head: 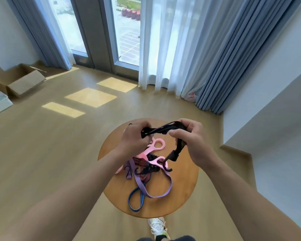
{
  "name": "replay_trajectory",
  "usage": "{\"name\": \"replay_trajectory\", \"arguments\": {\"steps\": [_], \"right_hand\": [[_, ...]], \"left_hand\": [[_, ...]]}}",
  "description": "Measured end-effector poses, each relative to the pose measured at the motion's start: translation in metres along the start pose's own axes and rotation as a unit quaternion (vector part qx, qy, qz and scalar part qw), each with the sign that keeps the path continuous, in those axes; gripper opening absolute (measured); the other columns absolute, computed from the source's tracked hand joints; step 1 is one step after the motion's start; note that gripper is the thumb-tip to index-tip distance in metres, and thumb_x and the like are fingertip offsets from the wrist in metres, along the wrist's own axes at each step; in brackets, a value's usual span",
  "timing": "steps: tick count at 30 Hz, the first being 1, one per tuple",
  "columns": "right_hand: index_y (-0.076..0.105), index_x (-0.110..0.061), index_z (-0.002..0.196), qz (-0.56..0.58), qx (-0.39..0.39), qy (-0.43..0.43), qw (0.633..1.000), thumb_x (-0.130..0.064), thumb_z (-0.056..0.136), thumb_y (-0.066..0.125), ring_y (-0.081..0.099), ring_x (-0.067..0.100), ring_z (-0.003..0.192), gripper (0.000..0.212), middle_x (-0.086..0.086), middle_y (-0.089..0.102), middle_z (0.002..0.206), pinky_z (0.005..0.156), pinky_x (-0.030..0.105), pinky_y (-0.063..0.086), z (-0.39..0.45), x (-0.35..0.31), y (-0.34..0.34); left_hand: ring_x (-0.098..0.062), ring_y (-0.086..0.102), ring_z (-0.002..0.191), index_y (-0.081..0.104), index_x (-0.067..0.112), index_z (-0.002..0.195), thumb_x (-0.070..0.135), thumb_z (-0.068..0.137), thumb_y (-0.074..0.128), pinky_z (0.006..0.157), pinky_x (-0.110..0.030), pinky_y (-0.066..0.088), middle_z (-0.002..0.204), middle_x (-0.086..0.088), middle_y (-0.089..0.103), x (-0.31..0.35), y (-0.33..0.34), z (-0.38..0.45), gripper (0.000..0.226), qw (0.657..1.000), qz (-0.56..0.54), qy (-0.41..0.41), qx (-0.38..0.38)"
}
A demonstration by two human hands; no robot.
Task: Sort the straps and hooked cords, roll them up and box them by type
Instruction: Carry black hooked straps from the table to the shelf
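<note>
Two hands up over the table, both closed on one black strap. Left hand pinching one end, right hand curled round the other, fingers folded over the webbing. Between the hands, taut; past the right hand, hanging down to a buckle or hook end, just above the pile. Hard to tell whether that dangling end touches the pile.

Judged as rolling or folding in hand, early in the task: most pieces unsorted on the table, nothing visibly boxed. Cardboard box far off on the floor at left, open.

Risks from here:
- Dangling end snagging a pink hook or the purple strap and dragging the tangle up, or off the table edge. Cause: rolling low over the pile.
- Roll springing loose if either pinch slackens; springy webbing likely.
- Mixing types later: hooked cords and flat straps interlaced in the pile, blue loop included.

Lifting the strap clear of the pile before rolling advisable, then a firm hold on the finished roll.
</note>
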State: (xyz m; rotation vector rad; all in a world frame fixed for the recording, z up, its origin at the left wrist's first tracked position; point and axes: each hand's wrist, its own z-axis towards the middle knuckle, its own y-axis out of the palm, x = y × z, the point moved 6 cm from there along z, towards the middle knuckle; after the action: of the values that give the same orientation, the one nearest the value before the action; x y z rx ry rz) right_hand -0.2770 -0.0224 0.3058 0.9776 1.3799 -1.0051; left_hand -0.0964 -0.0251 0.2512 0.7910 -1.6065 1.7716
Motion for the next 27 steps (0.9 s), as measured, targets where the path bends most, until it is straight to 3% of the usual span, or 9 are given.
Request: {"name": "replay_trajectory", "arguments": {"steps": [2,5,8,11,13,15,20,24,27], "right_hand": [[0.069,-0.012,0.072,0.004,0.002,-0.014,1.0,-0.013,0.071,0.069,0.048,0.014,0.053,0.001,-0.003,0.055,0.057,0.05,0.025,0.036,-0.005,-0.008,0.0],[0.07,-0.017,0.071,0.014,0.024,-0.02,0.999,-0.014,0.073,0.068,0.046,0.018,0.057,0.005,0.0,0.053,0.06,0.054,0.029,0.036,-0.011,-0.01,-0.004],[0.069,-0.013,0.08,0.02,0.037,0.001,0.999,-0.017,0.074,0.064,0.053,0.02,0.066,0.009,0.005,0.056,0.069,0.062,0.03,0.045,-0.011,-0.007,-0.01],[0.068,-0.002,0.097,0.016,0.044,0.033,0.998,-0.016,0.074,0.062,0.064,0.024,0.079,0.027,0.011,0.069,0.082,0.077,0.041,0.056,-0.007,0.002,-0.015],[0.063,0.004,0.099,0.017,0.053,0.063,0.996,-0.01,0.079,0.062,0.064,0.028,0.073,0.024,0.015,0.067,0.077,0.079,0.052,0.056,-0.005,0.011,-0.015],[0.059,0.004,0.098,0.006,0.058,0.09,0.994,-0.003,0.088,0.063,0.055,0.026,0.063,0.013,0.011,0.058,0.067,0.074,0.054,0.054,-0.003,0.022,-0.013],[0.065,-0.01,0.1,-0.14,0.03,0.128,0.981,-0.022,0.079,0.085,0.059,0.016,0.061,0.031,0.005,0.065,0.078,0.059,0.034,0.057,-0.005,0.037,-0.017],[0.068,-0.024,0.1,-0.253,-0.038,0.133,0.958,-0.024,0.072,0.088,0.069,0.02,0.084,0.034,0.003,0.071,0.091,0.083,0.047,0.059,-0.013,0.036,-0.008],[0.07,-0.032,0.101,-0.243,-0.066,0.111,0.962,-0.032,0.072,0.087,0.072,0.017,0.085,0.033,-0.003,0.075,0.086,0.088,0.049,0.057,-0.022,0.027,0.0]], "left_hand": [[-0.003,0.057,0.07,0.064,0.018,0.096,0.016,0.093,0.068,0.059,-0.016,0.039,0.08,0.006,0.067,-0.001,-0.002,-0.002,0.006,1.0,-0.014,-0.024,-0.008],[-0.014,0.059,0.063,0.065,0.025,0.091,0.023,0.095,0.067,0.062,-0.036,0.05,0.071,0.002,0.068,-0.004,-0.003,0.002,0.005,0.997,-0.056,-0.052,-0.02],[-0.02,0.056,0.052,0.068,0.026,0.077,0.022,0.095,0.058,0.061,-0.048,0.057,0.058,-0.003,0.057,0.001,-0.008,0.005,0.021,0.988,-0.129,-0.076,-0.027],[-0.02,0.042,0.045,0.064,0.009,0.08,0.019,0.099,0.051,0.047,-0.035,0.046,0.059,-0.006,0.045,0.009,-0.014,0.009,0.025,0.966,-0.221,-0.133,-0.029],[-0.018,0.034,0.046,0.061,0.008,0.08,0.024,0.1,0.054,0.043,-0.027,0.032,0.059,-0.003,0.042,0.014,-0.014,0.009,0.026,0.95,-0.26,-0.169,-0.045],[-0.016,0.031,0.047,0.061,0.01,0.08,0.029,0.099,0.059,0.042,-0.024,0.025,0.059,-0.002,0.041,0.016,-0.013,0.009,0.027,0.94,-0.273,-0.191,-0.069],[-0.014,0.03,0.046,0.06,0.008,0.083,0.02,0.097,0.063,0.039,-0.021,0.023,0.062,-0.003,0.04,0.023,-0.018,0.007,0.019,0.937,-0.267,-0.203,-0.095],[-0.012,0.038,0.048,0.064,0.008,0.086,0.011,0.093,0.065,0.038,-0.022,0.025,0.072,-0.007,0.053,0.056,-0.024,0.005,0.008,0.94,-0.276,-0.167,-0.116],[-0.01,0.036,0.046,0.063,0.007,0.089,0.001,0.091,0.065,0.039,-0.021,0.026,0.064,-0.003,0.048,0.092,-0.027,-0.004,0.007,0.939,-0.282,-0.12,-0.157]]}}
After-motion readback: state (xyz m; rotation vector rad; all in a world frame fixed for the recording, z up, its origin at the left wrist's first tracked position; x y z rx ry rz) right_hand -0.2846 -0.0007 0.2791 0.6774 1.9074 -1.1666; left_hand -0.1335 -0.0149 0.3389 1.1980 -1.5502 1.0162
